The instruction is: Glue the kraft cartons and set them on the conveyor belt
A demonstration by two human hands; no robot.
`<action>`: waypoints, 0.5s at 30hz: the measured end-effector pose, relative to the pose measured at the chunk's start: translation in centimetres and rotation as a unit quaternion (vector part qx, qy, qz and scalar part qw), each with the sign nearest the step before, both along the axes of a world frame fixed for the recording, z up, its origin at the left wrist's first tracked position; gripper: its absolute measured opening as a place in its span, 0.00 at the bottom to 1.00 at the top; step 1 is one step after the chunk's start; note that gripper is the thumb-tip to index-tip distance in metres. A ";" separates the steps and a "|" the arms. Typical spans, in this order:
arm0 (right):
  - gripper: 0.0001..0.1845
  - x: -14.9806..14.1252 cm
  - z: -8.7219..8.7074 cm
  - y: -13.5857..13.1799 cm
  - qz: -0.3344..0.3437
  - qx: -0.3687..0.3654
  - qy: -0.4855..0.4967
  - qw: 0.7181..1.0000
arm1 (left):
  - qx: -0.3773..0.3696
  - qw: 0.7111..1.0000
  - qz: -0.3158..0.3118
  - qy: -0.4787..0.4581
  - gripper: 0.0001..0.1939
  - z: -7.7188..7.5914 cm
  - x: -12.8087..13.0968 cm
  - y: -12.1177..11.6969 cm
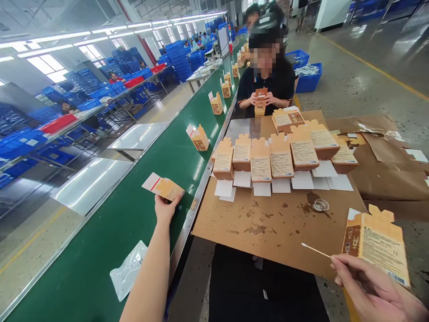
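Note:
My left hand reaches over the green conveyor belt, its fingers and thumb closed on a small printed carton with a white flap raised. Between the fingertips of my right hand is a thin cotton swab, its white tip pointing left over the cardboard sheet. Close behind that hand stands another orange-and-brown carton with its top flaps up. A small clear round dish sits on the sheet, with wet spots around it.
Several open cartons stand grouped on the cardboard, white flaps sticking out below. More cartons are spaced along the belt. A clear plastic packet lies on the belt near my left forearm. Opposite, a co-worker holds a carton.

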State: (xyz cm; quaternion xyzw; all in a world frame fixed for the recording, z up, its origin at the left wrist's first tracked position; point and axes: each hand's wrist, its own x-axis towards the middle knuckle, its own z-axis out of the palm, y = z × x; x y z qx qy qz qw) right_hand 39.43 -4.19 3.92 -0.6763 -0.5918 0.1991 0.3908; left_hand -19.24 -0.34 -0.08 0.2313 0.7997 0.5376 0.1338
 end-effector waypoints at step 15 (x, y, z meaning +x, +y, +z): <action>0.05 -0.5 1.2 -1.3 0.026 0.074 0.059 0.995 | 0.013 0.999 0.029 0.006 0.56 2.7 0.9 2.1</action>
